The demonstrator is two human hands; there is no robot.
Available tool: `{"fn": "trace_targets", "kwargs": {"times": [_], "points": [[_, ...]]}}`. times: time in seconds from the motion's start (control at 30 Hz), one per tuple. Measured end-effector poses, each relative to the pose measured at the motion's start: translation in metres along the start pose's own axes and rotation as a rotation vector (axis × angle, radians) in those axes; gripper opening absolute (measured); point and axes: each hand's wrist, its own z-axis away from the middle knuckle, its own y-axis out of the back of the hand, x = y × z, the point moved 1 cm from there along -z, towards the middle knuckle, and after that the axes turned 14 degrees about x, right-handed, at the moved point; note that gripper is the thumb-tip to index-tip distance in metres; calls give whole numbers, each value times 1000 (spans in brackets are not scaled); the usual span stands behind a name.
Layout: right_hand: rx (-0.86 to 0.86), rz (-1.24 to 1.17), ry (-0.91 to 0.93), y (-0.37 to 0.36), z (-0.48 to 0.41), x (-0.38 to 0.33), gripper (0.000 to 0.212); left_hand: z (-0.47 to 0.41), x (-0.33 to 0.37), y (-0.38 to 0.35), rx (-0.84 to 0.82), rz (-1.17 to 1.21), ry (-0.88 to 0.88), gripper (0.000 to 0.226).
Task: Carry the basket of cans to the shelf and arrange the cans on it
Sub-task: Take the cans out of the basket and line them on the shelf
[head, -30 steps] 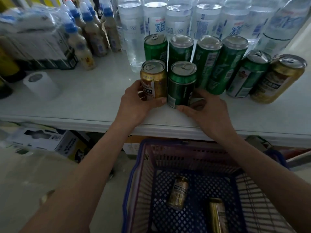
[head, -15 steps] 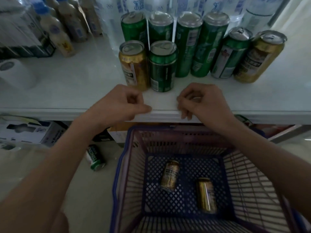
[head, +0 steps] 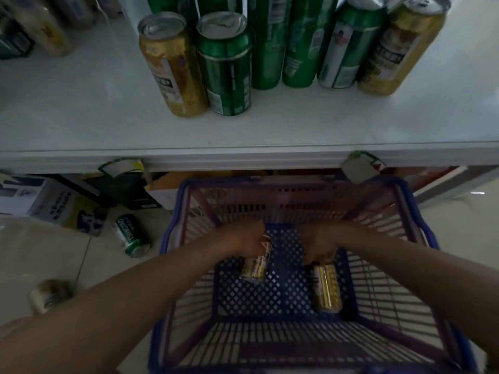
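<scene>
Nearest the camera, the blue basket sat on the floor, its bottom edge cut off at 6 o'clock. Both hands were down inside it. The left hand covered the upper end of one gold can lying on the mesh floor, and the right hand covered the top of a second gold can. Motion blur and dim light hid the fingers, so I could not tell whether either hand had closed on its can or merely touched it.

At 9 o'clock a green can lay on its side on the floor, and a blurred round object at 8 o'clock could not be identified.

Farther off, at 12 o'clock, the white shelf carried a front gold can touching a front green can, with more cans behind, their tops cropped.

Half a second earlier both hands had hovered, loosely curled, at the shelf edge; they had since dropped into the basket.
</scene>
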Motion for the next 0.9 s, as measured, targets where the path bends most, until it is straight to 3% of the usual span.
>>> {"fn": "trace_targets", "kwargs": {"times": [0.07,0.13,0.27,0.33,0.47,0.77,0.83,0.9], "points": [[32,27,-44,-17,-7,5,36,-18,-15,-10,48,18,48,25],[61,140,-26,-33,-10,4,50,-28,-26,-19,86,41,90,40],[107,332,-2,-65,-23,16,35,-35,-34,-42,41,-45,188,50],[185,302,-7,-74,-28,30,37,-38,-33,-58,30,-63,216,59],[107,256,-12,-85,-33,43,56,-42,-19,-85,59,53,231,64],[331,-88,-37,-100,-17,41,51,-40,-23,-92,80,280,280,60],[356,-135,-41,-97,-20,39,73,-38,-23,-93,75,350,284,57],[272,-208,-53,-86,-12,32,107,-28,-21,-94,61,330,260,56]]}}
